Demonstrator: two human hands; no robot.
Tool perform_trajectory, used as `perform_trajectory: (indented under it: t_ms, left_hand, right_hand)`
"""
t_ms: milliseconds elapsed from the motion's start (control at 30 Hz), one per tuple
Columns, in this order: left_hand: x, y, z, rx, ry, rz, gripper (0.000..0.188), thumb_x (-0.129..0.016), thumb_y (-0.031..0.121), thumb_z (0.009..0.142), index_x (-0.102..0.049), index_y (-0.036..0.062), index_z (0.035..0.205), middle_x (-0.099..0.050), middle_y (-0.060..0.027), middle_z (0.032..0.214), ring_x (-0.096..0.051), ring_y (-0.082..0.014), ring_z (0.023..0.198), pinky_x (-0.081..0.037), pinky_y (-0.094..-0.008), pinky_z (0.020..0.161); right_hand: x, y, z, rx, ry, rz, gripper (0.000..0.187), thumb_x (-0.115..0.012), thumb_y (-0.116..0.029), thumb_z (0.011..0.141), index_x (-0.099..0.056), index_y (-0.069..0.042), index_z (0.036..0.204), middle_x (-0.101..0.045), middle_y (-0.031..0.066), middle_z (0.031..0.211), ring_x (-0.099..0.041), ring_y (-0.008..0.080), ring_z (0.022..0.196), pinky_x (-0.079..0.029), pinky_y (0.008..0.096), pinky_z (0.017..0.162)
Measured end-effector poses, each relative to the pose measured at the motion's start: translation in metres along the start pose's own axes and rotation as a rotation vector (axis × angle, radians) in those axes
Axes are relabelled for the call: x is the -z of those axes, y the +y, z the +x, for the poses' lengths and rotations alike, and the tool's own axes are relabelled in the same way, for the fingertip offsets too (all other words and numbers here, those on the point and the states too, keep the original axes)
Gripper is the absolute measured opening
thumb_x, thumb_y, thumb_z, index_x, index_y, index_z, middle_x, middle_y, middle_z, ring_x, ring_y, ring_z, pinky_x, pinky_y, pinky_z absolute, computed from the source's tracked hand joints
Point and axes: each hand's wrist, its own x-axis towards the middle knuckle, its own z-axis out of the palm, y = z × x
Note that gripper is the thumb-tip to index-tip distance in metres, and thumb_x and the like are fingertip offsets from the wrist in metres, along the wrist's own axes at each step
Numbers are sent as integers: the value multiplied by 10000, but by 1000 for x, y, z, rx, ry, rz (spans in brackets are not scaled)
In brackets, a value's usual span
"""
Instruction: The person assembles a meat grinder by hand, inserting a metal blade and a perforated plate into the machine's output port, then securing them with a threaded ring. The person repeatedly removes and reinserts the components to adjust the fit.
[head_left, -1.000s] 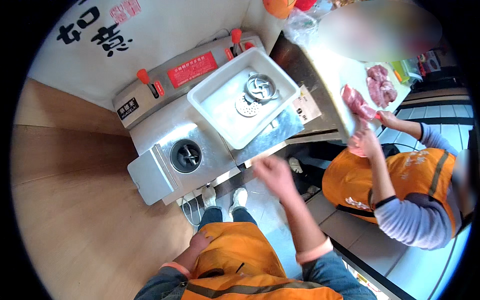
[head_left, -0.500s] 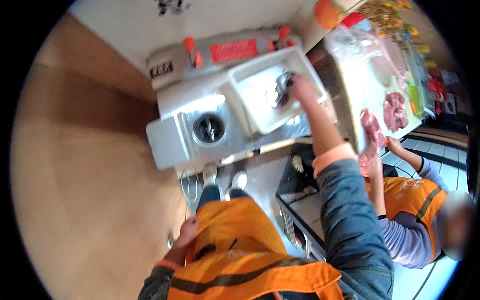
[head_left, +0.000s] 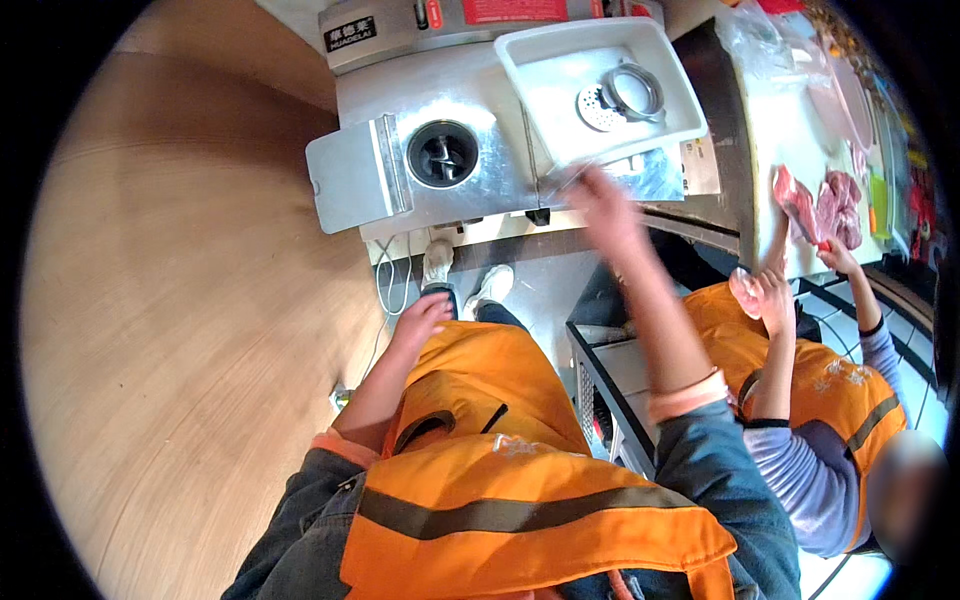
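My right hand point(head_left: 608, 203) is blurred by motion just below the white tray point(head_left: 545, 75), in front of the steel grinder machine point(head_left: 480, 170). A small grey metal part point(head_left: 562, 181) sticks out from its fingers toward the left. In the tray lie a metal ring point(head_left: 632, 92) and a perforated disc point(head_left: 595, 107). The machine's round opening point(head_left: 442, 155) shows a screw inside. My left hand point(head_left: 420, 318) rests on my thigh at the edge of my orange apron point(head_left: 480, 390), holding nothing.
To my right a co-worker in an orange vest point(head_left: 830, 390) handles raw meat point(head_left: 795, 200) on a white board point(head_left: 790, 130). A dark wire crate point(head_left: 600, 370) stands between us. Wooden floor point(head_left: 170, 330) spreads to the left. A cable point(head_left: 385, 290) hangs below the machine.
My right hand has pulled back out of the white tray toward me and now carries a small metal part. The view has tilted down toward my body.
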Motion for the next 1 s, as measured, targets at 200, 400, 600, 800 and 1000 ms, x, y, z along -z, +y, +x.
perform_trajectory:
  t_ms: [200,400,600,800,1000]
  left_hand:
    - [-40,49,25,60,-198,-506,486,-423,371,966,-411,23,1305,-494,-135,1237,-497,-253,1123,-447,-414,933]
    - [-34,31,83,-5,-121,-520,281,-454,154,952,-471,14,1195,-557,-118,1143,-567,-244,1033,-467,-385,913]
    - [-27,22,124,-15,46,-566,308,-447,66,918,-458,-4,1218,-575,-122,1112,-588,-224,965,-491,-346,833]
    - [-23,24,132,-124,144,-361,274,-451,66,918,-502,5,1180,-603,-67,1041,-584,-160,883,-488,-288,754]
    - [-23,25,125,-215,217,-162,230,-470,102,929,-533,-7,1121,-618,-91,1017,-610,-158,874,-497,-265,744]
  right_hand:
    - [-145,44,-80,199,-168,37,144,-582,-61,756,-592,-63,899,-595,161,860,-586,362,813,-487,428,677]
    - [-190,70,-49,73,-26,161,159,-560,-1,727,-588,-36,880,-580,182,841,-579,392,807,-481,437,685]
    - [-226,81,-31,-193,102,261,304,-626,-25,718,-529,16,1003,-593,140,738,-609,235,648,-496,340,615]
    - [-246,73,-29,-301,176,442,307,-604,-15,725,-515,12,1017,-602,129,797,-608,228,687,-503,342,661]
    - [-260,82,-32,-340,240,537,322,-589,-5,740,-530,32,1054,-635,127,837,-632,190,755,-513,307,710]
